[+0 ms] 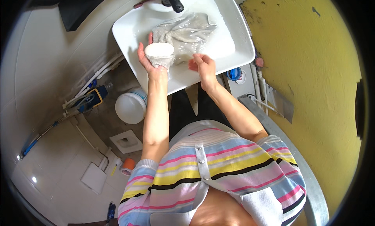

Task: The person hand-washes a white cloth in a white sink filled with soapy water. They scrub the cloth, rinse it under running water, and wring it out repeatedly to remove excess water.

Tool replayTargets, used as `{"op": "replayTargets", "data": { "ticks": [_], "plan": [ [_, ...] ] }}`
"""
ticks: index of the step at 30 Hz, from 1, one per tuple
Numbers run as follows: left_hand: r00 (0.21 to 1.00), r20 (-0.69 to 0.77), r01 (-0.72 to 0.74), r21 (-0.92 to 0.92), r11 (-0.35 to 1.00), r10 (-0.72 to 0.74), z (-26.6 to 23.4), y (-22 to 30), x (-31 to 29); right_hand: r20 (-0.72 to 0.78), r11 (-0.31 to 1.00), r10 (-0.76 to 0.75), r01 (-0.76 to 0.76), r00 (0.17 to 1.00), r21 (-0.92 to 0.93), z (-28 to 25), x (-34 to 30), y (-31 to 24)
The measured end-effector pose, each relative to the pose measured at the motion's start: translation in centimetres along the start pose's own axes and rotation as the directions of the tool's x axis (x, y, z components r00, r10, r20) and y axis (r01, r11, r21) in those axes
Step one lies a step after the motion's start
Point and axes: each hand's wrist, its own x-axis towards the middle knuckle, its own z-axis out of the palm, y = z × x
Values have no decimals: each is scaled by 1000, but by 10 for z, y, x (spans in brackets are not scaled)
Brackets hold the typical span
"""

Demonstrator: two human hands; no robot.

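Note:
My left hand (pixel 147 61) is over the left side of a white sink (pixel 183 78), its fingers curled round a bunched part of a wet grey cloth. On that bunch rests a smooth white oval piece, which looks like a bar of soap (pixel 159 49). The rest of the grey cloth (pixel 191 30) spreads into the water in the basin. My right hand (pixel 204 67) hangs above the basin's near side, apart from the cloth. Its fingers are loosely bent with the thumb separate, and no object shows in them.
A dark faucet (pixel 172 1) juts over the sink's far edge. Below on the left stand a white bucket (pixel 131 107) and a floor toilet (pixel 126 141). A blue lid-like item (pixel 234 73) and white pipes (pixel 263 89) lie right of the sink, beside a yellow wall (pixel 312 69).

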Motion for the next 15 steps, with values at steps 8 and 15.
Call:
{"op": "replayTargets", "data": {
  "ticks": [8, 15],
  "plan": [
    [993, 101, 68, -95, 993, -59, 11, 20, 0, 344, 668, 240, -411, 908, 620, 59, 59, 5],
    [999, -31, -19, 215, 976, 26, -17, 2, -9, 530, 199, -791, 947, 306, -251, 22, 6, -46]
  ]
}}
